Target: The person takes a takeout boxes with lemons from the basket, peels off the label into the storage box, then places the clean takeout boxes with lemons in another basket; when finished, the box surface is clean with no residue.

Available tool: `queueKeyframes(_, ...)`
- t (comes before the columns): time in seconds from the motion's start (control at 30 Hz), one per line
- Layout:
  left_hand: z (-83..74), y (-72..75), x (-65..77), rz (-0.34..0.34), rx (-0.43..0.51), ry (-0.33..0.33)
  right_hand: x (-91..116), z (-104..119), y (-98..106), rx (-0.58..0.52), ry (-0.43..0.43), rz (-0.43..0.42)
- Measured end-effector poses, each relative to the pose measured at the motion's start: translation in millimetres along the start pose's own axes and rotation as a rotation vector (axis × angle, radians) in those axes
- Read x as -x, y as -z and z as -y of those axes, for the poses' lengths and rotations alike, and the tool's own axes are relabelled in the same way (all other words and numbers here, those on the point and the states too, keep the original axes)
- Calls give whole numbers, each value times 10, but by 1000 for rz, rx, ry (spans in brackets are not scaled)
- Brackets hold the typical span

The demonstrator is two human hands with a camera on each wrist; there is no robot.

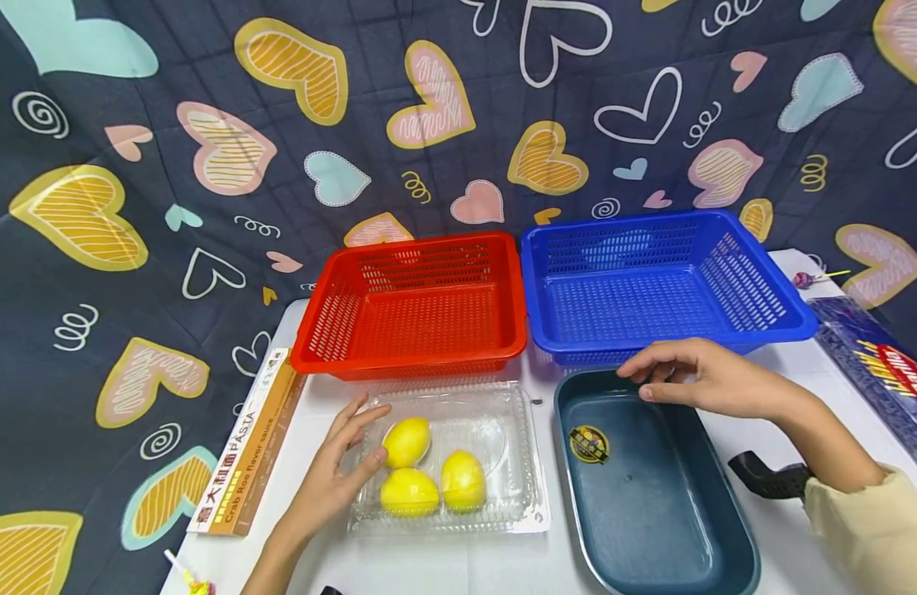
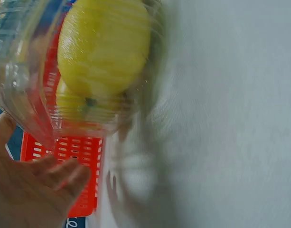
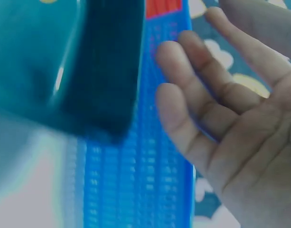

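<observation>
1. Clear rect. plastic container [image 1: 503, 421], 1 pc. Loc.: white tabletop [image 1: 436, 570], in front of red rect. perforated plastic basket [image 1: 429, 322]. Lid: can't tell. Handling (est.): light, thin-walled, prob. flexes & dents under hard squeeze; smooth, so a bit slick. Hold: 2 opposite sides, low on ribbed walls, gentle pressure; keep level.
2. Yellow oval lemons [image 1: 463, 481], 3 pcs, grouped in container's near L part. Handling (est.): firm, most of the pkg. wt., waxy, apt to roll; load sits off-centre, so L side needs more support. Hold: fingers & thumb round widest part.
3. Dark teal rect. tray [image 1: 644, 496], prob. hard plastic, rounded corners, 1 pc. Loc.: tabletop, R of container, in front of blue rect. perforated plastic basket [image 1: 622, 297]. Inside: round black-and-gold label [image 1: 588, 445]. Handling (est.): stiff, fairly light, glossy; long shape would tilt if lifted by 1 end. Hold: mid-rim, both long sides.
4. L hand [image 1: 332, 469]: at container's L edge, fingers loosely spread, fairly wide; grips nothing. Contact w/ plastic: can't tell.
5. R hand [image 1: 704, 382]: at tray's far rim, fingers loosely bent, holds nothing; R wrist view shows gap btwn. fingertips & tray.
</observation>
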State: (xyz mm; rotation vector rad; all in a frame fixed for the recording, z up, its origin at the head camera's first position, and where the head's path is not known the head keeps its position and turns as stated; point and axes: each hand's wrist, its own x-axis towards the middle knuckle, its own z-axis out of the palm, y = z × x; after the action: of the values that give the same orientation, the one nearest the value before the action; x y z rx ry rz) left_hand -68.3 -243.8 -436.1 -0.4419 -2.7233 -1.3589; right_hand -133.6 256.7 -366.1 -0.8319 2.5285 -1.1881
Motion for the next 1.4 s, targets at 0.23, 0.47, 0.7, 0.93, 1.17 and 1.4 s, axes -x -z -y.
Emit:
queueKeyframes(0.23, -20, 1, 19, 65, 84, 78, 137, -130, 209, 160, -23, -315)
queueKeyframes(0.47, -61, 44, -1, 89, 90, 107, 228, -375, 374, 216, -148, -566)
queueKeyframes(0.7, -80, 70, -34, 126, 143, 127, 323, -671, 516, 293, -219, -593)
queueKeyframes(0.93, -109, 92, -49, 137, 213, 154, 405, -900, 599, 381, -319, -587)
queueKeyframes(1.17, -146, 105, -49, 156, 276, 252, 462, -1068, 649, 409, -436, -547)
queueKeyframes(1.4, -156, 141, -34, 156, 281, 255, 506, -1130, 678, 410, -437, -532)
